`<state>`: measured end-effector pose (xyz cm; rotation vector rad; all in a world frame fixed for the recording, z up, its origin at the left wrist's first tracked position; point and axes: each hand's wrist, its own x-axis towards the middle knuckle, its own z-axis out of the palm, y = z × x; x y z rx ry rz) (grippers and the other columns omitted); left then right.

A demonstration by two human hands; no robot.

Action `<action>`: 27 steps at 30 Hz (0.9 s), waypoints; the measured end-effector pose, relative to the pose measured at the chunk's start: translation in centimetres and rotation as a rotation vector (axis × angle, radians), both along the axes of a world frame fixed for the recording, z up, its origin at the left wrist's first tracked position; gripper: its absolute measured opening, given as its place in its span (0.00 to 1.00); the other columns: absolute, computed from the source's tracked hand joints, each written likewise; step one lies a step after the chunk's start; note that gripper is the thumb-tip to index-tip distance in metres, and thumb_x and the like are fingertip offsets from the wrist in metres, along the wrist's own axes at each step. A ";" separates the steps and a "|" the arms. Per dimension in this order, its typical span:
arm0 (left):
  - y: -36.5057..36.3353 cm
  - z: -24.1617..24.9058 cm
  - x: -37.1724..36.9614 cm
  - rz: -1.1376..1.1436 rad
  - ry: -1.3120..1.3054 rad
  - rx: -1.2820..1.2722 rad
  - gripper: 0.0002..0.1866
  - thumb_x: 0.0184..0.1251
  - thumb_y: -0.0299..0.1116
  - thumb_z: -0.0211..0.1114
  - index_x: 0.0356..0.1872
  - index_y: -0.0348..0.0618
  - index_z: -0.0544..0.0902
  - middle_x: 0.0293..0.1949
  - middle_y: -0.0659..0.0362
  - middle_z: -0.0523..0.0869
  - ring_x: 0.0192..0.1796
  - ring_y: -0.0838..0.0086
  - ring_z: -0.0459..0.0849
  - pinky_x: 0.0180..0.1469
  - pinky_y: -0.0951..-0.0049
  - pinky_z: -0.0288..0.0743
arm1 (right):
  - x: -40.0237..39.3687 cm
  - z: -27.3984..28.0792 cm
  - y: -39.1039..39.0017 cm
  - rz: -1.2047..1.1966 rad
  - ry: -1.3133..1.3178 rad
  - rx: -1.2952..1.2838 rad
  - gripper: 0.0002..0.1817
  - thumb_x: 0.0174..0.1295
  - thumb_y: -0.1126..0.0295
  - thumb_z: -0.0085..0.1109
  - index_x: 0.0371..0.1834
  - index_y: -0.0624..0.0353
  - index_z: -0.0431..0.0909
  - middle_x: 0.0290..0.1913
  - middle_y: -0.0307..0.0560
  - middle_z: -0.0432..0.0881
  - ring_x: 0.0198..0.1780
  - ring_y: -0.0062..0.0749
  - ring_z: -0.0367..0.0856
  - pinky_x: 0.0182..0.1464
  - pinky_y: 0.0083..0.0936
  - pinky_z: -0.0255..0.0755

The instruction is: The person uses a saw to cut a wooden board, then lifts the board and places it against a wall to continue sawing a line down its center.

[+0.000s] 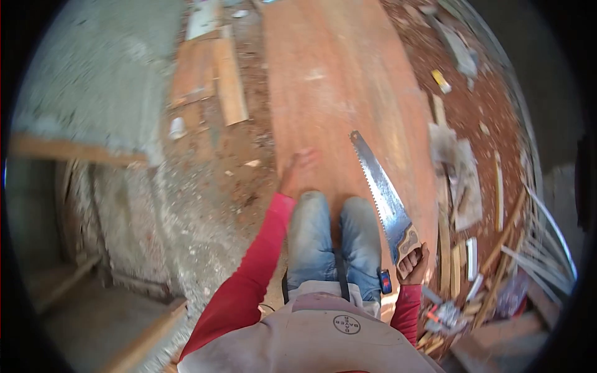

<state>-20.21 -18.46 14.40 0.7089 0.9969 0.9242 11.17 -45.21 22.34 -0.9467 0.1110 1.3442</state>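
Note:
My right hand [413,265] is wrapped round the wooden handle of a hand saw [384,196]. The saw's blade points forward and a little left, over the long reddish plywood sheet [336,81], its teeth on the left side. My left hand [298,169] is over the sheet's left edge, in front of my left knee. It is blurred, with some fingers apart and nothing seen in it. Whether it touches the sheet I cannot tell.
Board pieces [230,81] and a white cup [177,128] lie on the ground to the left. A concrete slab [93,81] is at the far left. Wood strips [444,236], crumpled paper [466,186] and a yellow packet [441,81] lie on the right.

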 end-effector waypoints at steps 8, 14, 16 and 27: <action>-9.1 14.7 1.7 0.168 -0.411 0.266 0.35 0.82 0.55 0.38 0.73 0.34 0.60 0.70 0.43 0.70 0.69 0.56 0.74 0.69 0.56 0.69 | -2.9 -0.1 0.0 0.243 -0.035 0.132 0.25 0.75 0.48 0.47 0.20 0.47 0.65 0.11 0.27 0.56 0.07 0.15 0.55 0.08 0.16 0.54; -15.4 19.1 0.6 0.197 -0.474 0.315 0.34 0.82 0.54 0.39 0.73 0.33 0.61 0.69 0.41 0.71 0.69 0.55 0.74 0.68 0.55 0.71 | -3.4 -0.3 -3.4 0.272 0.015 0.205 0.22 0.75 0.48 0.48 0.26 0.51 0.71 0.12 0.26 0.57 0.09 0.13 0.57 0.10 0.15 0.58; -16.7 19.2 0.4 0.217 -0.472 0.346 0.34 0.82 0.54 0.39 0.72 0.33 0.61 0.69 0.41 0.71 0.69 0.55 0.74 0.67 0.55 0.71 | -3.5 0.1 -4.1 0.306 0.036 0.228 0.22 0.75 0.48 0.48 0.28 0.52 0.72 0.12 0.26 0.57 0.09 0.13 0.58 0.10 0.15 0.59; -20.0 20.7 -0.5 0.377 -0.383 0.402 0.29 0.79 0.48 0.54 0.67 0.31 0.69 0.62 0.46 0.78 0.61 0.62 0.81 0.54 0.60 0.82 | -2.5 -0.3 -5.1 0.338 0.020 0.338 0.21 0.74 0.48 0.49 0.37 0.56 0.75 0.13 0.26 0.57 0.10 0.12 0.58 0.10 0.13 0.59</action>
